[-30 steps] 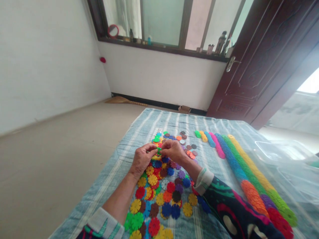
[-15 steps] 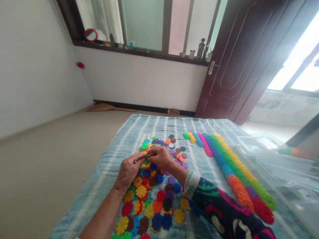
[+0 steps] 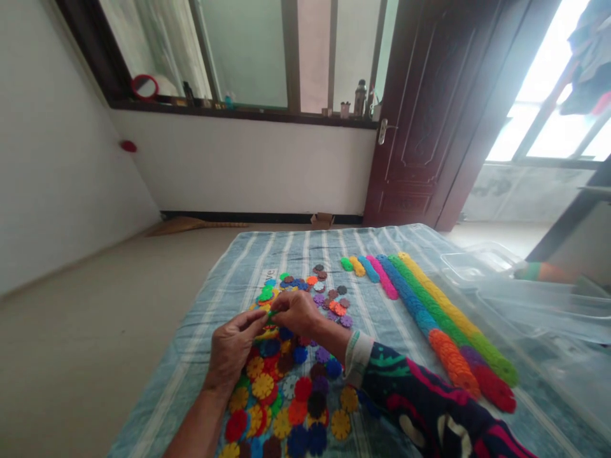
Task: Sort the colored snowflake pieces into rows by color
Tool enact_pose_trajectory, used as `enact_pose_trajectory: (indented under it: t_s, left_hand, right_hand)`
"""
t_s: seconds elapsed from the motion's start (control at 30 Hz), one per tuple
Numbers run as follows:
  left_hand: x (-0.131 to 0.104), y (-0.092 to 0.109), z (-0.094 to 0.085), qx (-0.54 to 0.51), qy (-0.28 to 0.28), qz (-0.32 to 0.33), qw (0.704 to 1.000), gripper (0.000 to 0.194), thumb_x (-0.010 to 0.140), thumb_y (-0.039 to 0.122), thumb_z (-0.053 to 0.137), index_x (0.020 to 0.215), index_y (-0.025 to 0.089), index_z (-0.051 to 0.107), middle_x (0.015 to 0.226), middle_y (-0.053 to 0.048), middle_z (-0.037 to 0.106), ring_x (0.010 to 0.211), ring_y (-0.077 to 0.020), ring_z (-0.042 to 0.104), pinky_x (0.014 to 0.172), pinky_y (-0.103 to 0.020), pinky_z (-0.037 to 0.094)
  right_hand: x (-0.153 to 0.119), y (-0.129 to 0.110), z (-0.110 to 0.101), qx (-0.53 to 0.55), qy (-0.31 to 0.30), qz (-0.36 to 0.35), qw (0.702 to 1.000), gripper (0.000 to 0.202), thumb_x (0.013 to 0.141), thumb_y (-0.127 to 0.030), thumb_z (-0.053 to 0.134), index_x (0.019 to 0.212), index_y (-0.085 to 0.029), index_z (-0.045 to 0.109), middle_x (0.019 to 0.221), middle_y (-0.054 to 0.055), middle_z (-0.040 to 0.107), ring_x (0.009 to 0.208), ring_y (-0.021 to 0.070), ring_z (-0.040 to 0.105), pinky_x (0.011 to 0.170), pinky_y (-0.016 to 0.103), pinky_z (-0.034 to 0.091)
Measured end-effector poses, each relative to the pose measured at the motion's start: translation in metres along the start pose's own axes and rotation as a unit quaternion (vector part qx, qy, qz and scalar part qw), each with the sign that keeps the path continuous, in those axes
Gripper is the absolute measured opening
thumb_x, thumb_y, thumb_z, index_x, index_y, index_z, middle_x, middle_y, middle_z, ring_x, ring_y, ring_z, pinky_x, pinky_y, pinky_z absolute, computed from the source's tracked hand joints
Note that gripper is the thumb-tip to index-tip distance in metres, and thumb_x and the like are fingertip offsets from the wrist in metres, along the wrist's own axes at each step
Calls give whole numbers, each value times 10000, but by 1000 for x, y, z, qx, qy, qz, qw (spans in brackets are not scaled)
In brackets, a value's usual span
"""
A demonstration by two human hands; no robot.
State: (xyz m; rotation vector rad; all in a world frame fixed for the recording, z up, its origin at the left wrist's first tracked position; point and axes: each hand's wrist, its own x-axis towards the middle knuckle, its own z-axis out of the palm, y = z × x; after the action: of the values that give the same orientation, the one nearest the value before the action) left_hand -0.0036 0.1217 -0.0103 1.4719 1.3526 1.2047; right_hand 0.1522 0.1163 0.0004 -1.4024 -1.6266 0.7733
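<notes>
My left hand (image 3: 233,348) and my right hand (image 3: 300,314) meet over a spread of loose plastic discs. Between their fingertips is a small green notched disc (image 3: 271,313), pinched from both sides and mostly covered by the fingers; whether it is one disc or more I cannot tell. Under and around both hands lie flat flower-shaped discs in many colours, such as a yellow disc (image 3: 263,385), a red disc (image 3: 303,388) and a purple disc (image 3: 323,354). Some overlap each other on the striped cloth (image 3: 191,375).
To the right, overlapped discs lie in long rows by colour, among them a yellow row (image 3: 439,299), a blue row (image 3: 405,296) and a pink row (image 3: 382,278). Clear plastic boxes (image 3: 529,305) stand at the right edge. A dark red door (image 3: 424,127) is beyond the cloth.
The camera view has shifted, so the room and cloth sit further left in the picture. Both hands stay together at the green disc, with only small finger movement.
</notes>
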Motion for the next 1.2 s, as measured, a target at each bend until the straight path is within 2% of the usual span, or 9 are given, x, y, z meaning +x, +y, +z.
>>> enact_pose_trajectory:
  t_s: [0.13, 0.23, 0.33, 0.4, 0.53, 0.63, 0.87, 1.0, 1.2]
  left_hand:
    - [-1, 1, 1, 6, -23, 16, 1000, 294, 568, 388, 749, 795, 202, 766, 813, -15, 767, 790, -240, 708, 721, -312, 583]
    - [-3, 2, 2, 39, -36, 33, 998, 270, 574, 400, 743, 777, 223, 766, 812, -6, 767, 812, -241, 705, 749, -305, 574]
    - [-3, 1, 2, 71, -12, 42, 997, 257, 601, 405, 723, 777, 222, 760, 798, -4, 764, 797, -233, 703, 751, -292, 564]
    - [-3, -1, 1, 84, 12, 50, 995, 254, 624, 410, 700, 774, 211, 753, 776, -7, 759, 766, -225, 700, 740, -288, 558]
    - [-1, -3, 0, 101, 32, 60, 993, 268, 650, 425, 670, 774, 197, 738, 730, -11, 747, 706, -216, 686, 688, -282, 547]
    - [-2, -2, 1, 104, 34, 61, 992, 257, 649, 424, 664, 760, 202, 730, 709, -7, 742, 685, -212, 678, 662, -272, 540]
    - [-3, -1, 1, 94, 25, 54, 994, 230, 645, 412, 663, 732, 207, 722, 690, -2, 734, 677, -212, 675, 657, -270, 538]
    - [-3, -1, 1, 93, 26, 53, 994, 229, 641, 408, 665, 726, 202, 720, 678, -4, 728, 681, -212, 674, 662, -275, 540]
    - [-3, -2, 1, 87, 20, 45, 995, 226, 631, 405, 669, 724, 205, 717, 685, 1, 726, 687, -214, 674, 692, -285, 546]
  right_hand:
    - [0, 2, -2, -46, -16, -31, 998, 120, 689, -132, 681, 786, -195, 712, 694, -40, 657, 627, 94, 567, 543, 167, 383]
    - [4, 4, -18, -125, -44, -84, 988, 132, 715, -132, 652, 799, -209, 716, 752, -29, 688, 704, 110, 607, 608, 176, 407]
    - [12, 10, -53, -250, -41, -90, 963, 211, 750, -128, 595, 866, -243, 728, 867, -16, 720, 843, 135, 636, 699, 189, 420]
    - [20, 18, -84, -356, -16, -25, 934, 239, 768, -157, 579, 912, -278, 727, 949, -17, 724, 896, 148, 635, 713, 199, 422]
    - [35, 43, -142, -411, 10, 40, 911, 286, 749, -100, 550, 920, -232, 738, 978, 55, 721, 929, 203, 636, 730, 248, 428]
    - [40, 63, -169, -434, 11, 73, 898, 292, 728, -80, 558, 900, -218, 749, 970, 79, 719, 909, 214, 646, 719, 256, 432]
    - [48, 84, -177, -450, 2, 101, 887, 291, 729, -84, 580, 910, -223, 760, 943, 84, 723, 878, 208, 661, 692, 237, 435]
    - [49, 84, -173, -451, -4, 98, 887, 309, 728, -81, 578, 929, -228, 760, 938, 78, 727, 864, 202, 664, 691, 232, 435]
    - [44, 76, -175, -451, 29, 84, 888, 361, 782, -83, 521, 1038, -230, 728, 1127, 86, 680, 1011, 215, 618, 784, 251, 434]
